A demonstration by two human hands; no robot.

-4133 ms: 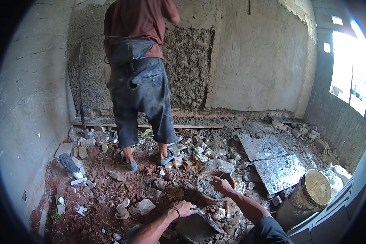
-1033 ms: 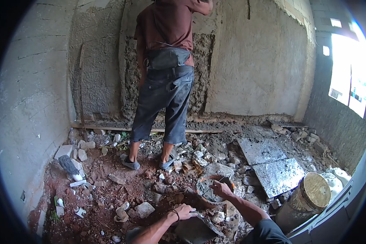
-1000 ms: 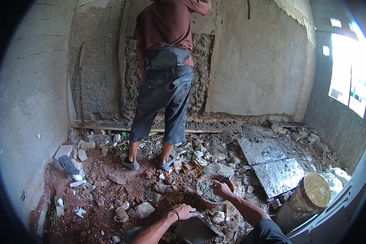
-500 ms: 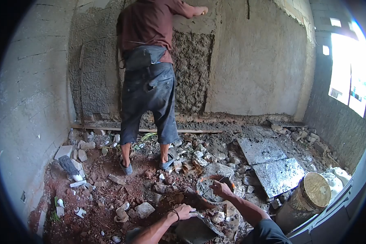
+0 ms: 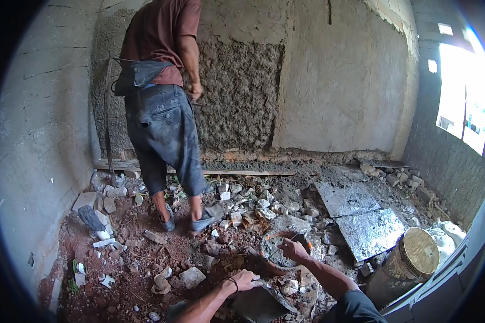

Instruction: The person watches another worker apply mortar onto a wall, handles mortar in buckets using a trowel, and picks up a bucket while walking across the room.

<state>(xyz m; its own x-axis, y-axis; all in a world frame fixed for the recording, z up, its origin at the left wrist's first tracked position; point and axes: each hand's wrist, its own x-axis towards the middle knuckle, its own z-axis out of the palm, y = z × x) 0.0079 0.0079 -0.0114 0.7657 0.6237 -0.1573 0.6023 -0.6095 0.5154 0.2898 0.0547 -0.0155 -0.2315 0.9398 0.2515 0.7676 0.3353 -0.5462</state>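
My left hand (image 5: 245, 280) is closed on the near edge of a flat grey board (image 5: 260, 306), which slants down toward the bottom of the view. My right hand (image 5: 293, 251) is closed over a round basin (image 5: 261, 248) with an orange rim, grey wet mortar (image 5: 275, 257) inside it. From the right fist a thin metal shank sticks out, apparently a trowel's; its blade is hard to make out. A dark band circles my left wrist.
A co-worker (image 5: 161, 91) stands ahead at a half-plastered wall (image 5: 237, 97). Broken stones and rubble (image 5: 191, 278) cover the red soil. Two mortar-smeared sheets (image 5: 369, 231) lie right of the basin, and a dirty bucket (image 5: 415, 258) stands at the right by white sacks (image 5: 447, 234).
The co-worker has stepped left, turned partly right and lowered the arm that reached up to the wall. Both of my hands have stayed nearly in place.
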